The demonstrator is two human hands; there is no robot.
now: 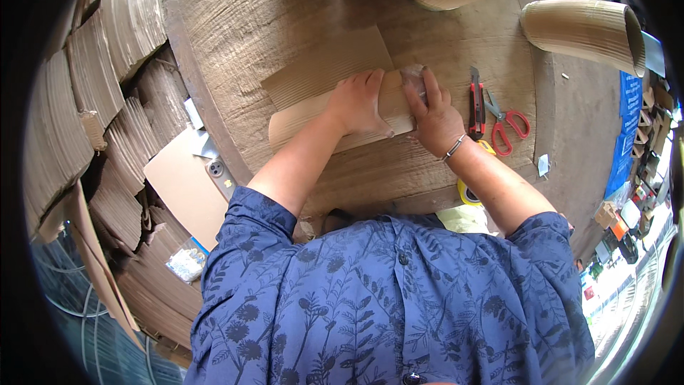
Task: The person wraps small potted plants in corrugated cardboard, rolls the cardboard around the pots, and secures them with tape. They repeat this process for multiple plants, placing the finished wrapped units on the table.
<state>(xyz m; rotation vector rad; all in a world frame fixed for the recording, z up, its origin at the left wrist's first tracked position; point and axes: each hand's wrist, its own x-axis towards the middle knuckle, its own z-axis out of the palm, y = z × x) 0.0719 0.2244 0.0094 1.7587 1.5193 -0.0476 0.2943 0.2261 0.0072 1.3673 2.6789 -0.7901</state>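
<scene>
A sheet of corrugated cardboard lies on the wooden table, its near part curled over a rounded form under my hands. My left hand presses on the curled cardboard, thumb and fingers spread. At the curl's right end, my right hand grips a piece wrapped in clear plastic film; what is inside cannot be told. Right of that hand lie a red and black utility knife, blade out, and red-handled scissors. A yellow tape roll is partly hidden by my right forearm.
Curved corrugated cardboard tubes stand or lie along the far side. Stacks of cardboard fill the left, with a phone on a flat board. A blue printed sheet hangs at the right.
</scene>
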